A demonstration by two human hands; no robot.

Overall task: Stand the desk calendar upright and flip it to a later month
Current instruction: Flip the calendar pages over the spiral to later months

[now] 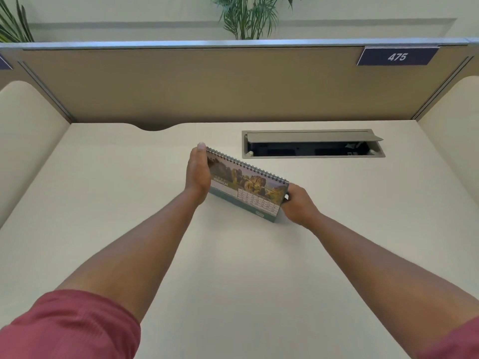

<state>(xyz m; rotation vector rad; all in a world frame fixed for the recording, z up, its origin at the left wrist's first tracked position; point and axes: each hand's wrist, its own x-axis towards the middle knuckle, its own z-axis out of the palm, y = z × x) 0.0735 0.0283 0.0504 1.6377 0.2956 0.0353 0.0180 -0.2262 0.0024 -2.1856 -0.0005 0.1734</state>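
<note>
The desk calendar (248, 189) stands on the cream desk (129, 203) near the middle, spiral binding on top, turned at an angle. Its front page shows a landscape photo, the word MARCH and a date grid. My left hand (198, 172) grips its left end, thumb up by the spiral. At the calendar's right end, my right hand (298, 203) holds the lower corner with curled fingers. Whether the base rests fully on the desk I cannot tell.
A cable tray (313, 145) with its metal lid open is sunk into the desk just behind the calendar. A brown partition (207, 84) with a sign reading 475 (398, 57) closes the back. Cream side panels flank the desk. Plants rise behind the partition.
</note>
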